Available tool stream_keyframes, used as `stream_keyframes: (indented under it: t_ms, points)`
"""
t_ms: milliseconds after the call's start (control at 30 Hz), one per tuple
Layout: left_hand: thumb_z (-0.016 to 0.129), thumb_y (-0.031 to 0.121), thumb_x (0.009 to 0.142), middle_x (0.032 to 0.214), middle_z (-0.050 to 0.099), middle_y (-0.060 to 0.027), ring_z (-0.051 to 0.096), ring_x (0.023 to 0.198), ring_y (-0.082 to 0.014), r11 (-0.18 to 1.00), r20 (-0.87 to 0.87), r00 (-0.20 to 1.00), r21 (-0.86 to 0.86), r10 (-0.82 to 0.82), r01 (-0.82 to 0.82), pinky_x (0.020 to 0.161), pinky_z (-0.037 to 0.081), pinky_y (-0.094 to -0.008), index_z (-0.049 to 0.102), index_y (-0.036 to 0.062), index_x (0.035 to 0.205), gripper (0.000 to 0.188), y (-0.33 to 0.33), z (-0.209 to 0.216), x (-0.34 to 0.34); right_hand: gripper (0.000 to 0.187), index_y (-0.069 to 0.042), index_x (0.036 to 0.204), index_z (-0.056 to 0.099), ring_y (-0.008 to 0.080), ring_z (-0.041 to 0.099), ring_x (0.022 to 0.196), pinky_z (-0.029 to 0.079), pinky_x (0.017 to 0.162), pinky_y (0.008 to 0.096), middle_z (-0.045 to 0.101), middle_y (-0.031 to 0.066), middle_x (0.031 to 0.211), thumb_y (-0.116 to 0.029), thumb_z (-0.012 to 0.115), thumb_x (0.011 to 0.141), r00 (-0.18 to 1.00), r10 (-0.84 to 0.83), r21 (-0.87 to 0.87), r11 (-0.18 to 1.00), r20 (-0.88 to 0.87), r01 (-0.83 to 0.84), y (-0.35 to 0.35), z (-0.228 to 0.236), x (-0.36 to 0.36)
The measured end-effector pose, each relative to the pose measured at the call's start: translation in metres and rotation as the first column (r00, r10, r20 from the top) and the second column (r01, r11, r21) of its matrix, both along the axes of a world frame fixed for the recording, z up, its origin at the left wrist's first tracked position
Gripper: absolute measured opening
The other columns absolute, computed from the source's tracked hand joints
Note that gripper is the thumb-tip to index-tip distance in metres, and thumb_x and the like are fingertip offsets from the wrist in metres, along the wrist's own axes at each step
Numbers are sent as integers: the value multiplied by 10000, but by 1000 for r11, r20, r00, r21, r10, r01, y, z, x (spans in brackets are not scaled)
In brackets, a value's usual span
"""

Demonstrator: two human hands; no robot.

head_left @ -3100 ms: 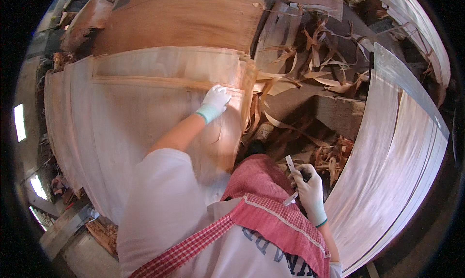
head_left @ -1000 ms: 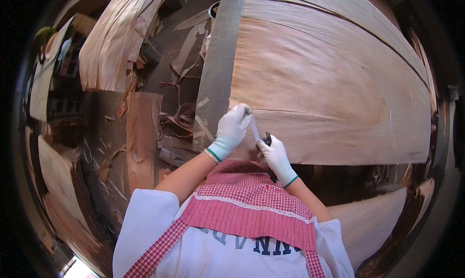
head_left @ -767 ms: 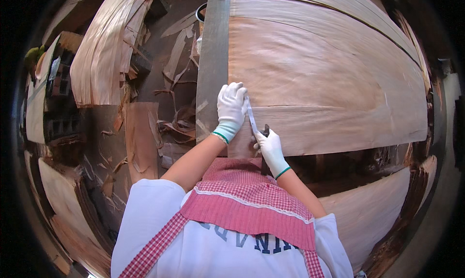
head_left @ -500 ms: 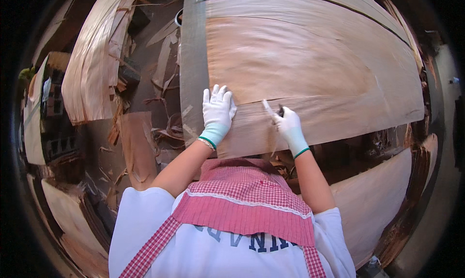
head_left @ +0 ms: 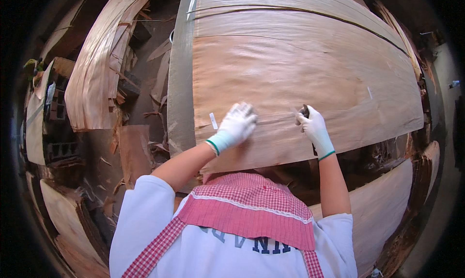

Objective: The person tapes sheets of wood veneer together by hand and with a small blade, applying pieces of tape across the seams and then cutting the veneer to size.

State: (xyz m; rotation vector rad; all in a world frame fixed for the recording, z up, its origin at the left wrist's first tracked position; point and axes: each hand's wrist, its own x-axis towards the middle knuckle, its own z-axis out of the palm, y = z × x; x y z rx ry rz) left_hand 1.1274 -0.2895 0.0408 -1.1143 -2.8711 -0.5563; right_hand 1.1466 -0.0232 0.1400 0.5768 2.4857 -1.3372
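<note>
A wide, thin wood veneer sheet (head_left: 290, 79) lies spread before me, with a seam running across its near part. My left hand (head_left: 237, 124), in a white glove with a green-edged cuff, is over the sheet near that seam, fingers forward and slightly blurred. It appears to hold nothing. My gloved right hand (head_left: 315, 129) is closed around a small dark hand tool (head_left: 304, 111), whose exact kind I cannot make out. A short white tape strip (head_left: 213, 120) sticks to the sheet left of my left hand. Another small white strip (head_left: 370, 92) lies farther right.
Under the sheet's left side shows a grey board edge (head_left: 180, 94). A stack of veneer (head_left: 94, 65) stands to the left, with scraps on the floor (head_left: 160, 79). More veneer stacks sit at lower left (head_left: 68, 210) and lower right (head_left: 382, 195).
My left hand has moved right and off the sheet's left edge. My right hand has shifted right with the tool. A white strip now shows on the sheet at the seam's left end.
</note>
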Motion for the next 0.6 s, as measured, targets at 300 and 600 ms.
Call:
stream_keyframes:
  t_ms: [300,600]
  points:
    - [601,139,940,1083,618,-84,588,1042,-170,402,820,404,556,-405,-727,912,486,-305,574,-8,1187,289,-3,81,23,118,-36,968,585,82,561,589,458,507,260,629,57,709,-144,599,922,929,213,-156,951,-302,-269,-80,7,26]
    - [606,84,907,919,653,-69,644,869,-174,503,809,587,509,-2,-699,783,510,-312,580,-5,992,125,-22,22,-10,297,26,1079,583,150,602,589,485,530,302,648,120,792,-190,647,886,996,54,-295,953,-67,-71,-133,-7,-7]
